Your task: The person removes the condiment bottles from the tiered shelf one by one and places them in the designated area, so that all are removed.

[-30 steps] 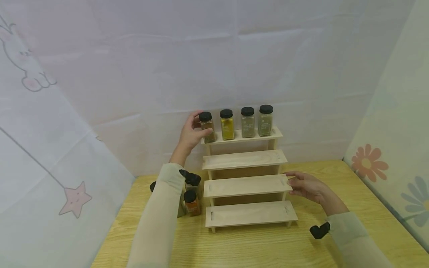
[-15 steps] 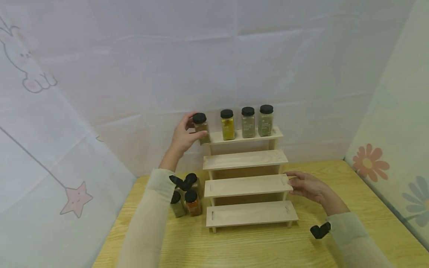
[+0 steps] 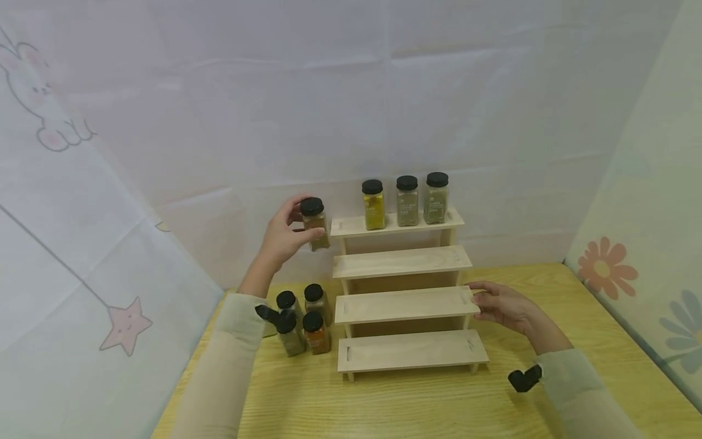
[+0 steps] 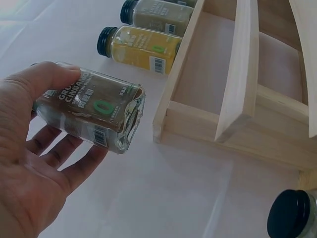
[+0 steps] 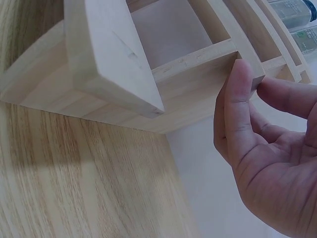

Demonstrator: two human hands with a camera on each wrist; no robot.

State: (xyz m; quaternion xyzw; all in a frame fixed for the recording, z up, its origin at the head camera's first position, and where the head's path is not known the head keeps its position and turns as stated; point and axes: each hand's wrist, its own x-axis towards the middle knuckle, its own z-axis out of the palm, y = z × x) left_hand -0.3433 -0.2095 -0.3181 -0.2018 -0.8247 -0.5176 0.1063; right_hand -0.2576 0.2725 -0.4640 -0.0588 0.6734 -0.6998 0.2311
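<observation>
My left hand (image 3: 282,241) holds a black-capped glass spice jar (image 3: 316,230) of brown powder, thumb on one side and fingers on the other. In the left wrist view, the label of this cinnamon jar (image 4: 89,104) is partly readable. It hangs in the air just left of the top shelf, apart from the stepped wooden rack (image 3: 403,305). Three jars stand on that top shelf: a yellow one (image 3: 374,211) and two greyish-green ones (image 3: 407,204). At the rack's right side, my right hand (image 3: 507,308) pinches the end of a lower step between thumb and fingers, also plain in the right wrist view.
Several more black-capped jars stand grouped on the wooden table (image 3: 417,405) left of the rack, among them an orange-red one (image 3: 316,337) and a green one (image 3: 292,342). A pale cloth backdrop (image 3: 263,122) rises behind. The rack's lower steps bear no jars.
My left hand has taken the cinnamon jar off the left end of the top shelf and moved it left and down. My right hand stays at the rack.
</observation>
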